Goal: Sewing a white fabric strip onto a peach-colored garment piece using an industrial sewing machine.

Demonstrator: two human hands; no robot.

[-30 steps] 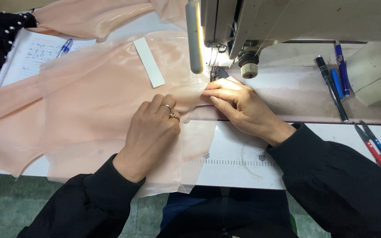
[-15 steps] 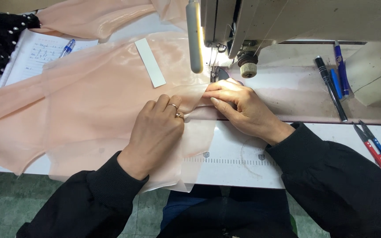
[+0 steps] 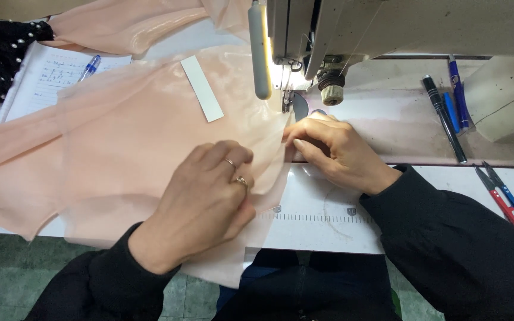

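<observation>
The left hand [image 3: 206, 199] pinches a fold of the peach fabric [image 3: 126, 137] lying on the table [image 3: 328, 220], while the right hand [image 3: 334, 148], fingers curled shut, presses its edge flat just before the sewing machine needle [image 3: 285, 102]. Feeding the seam seems in hand, calling for steady, even guiding; no containers show

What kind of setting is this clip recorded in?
Most likely a garment sewing workstation: an industrial sewing machine with a lamp, sheer peach fabric under both hands by the needle, and thread snips on the table.
</observation>
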